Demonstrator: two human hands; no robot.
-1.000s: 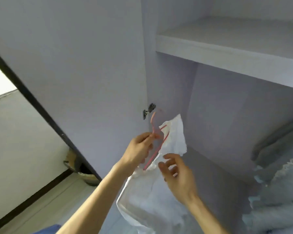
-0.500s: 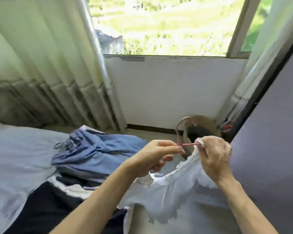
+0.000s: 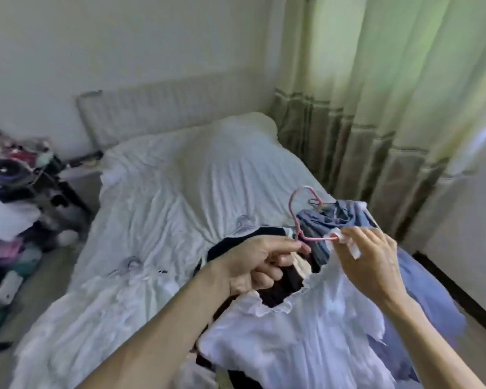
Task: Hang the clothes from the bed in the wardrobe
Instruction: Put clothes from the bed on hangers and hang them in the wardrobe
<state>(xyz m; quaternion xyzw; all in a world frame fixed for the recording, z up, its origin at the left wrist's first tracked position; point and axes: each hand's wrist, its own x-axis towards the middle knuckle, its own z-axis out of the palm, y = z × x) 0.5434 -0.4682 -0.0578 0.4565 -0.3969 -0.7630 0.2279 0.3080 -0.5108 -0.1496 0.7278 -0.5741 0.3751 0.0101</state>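
White tag hangs off the strap by the right fingers; print too blurred to read.

Left hand: forearm comes in from the bottom, palm turned inward. Thumb and forefinger pinch the pink hanger at the neck where hook meets arm, other fingers curled under. Hook stands upright above the hand, opening facing right.

Right hand: back of hand toward the camera, fingertips clamped on the hanger's right arm end together with a strap of the white garment. Both hands hold the hanger in the air over the bed's right edge.

White garment droops from the right hand down to the bottom of the view, ruffled neckline open below the hands. It is held up over the clothes pile, only one side on the hanger.

Under it, along the bed's near right edge: a blue garment on a thin dark hanger and a black garment with pale trim.

Two clear hangers lie on the sheet, one just left of the pile, one nearer the left edge.

Headboard at the far end, curtain along the right side, cluttered stand off the left edge.
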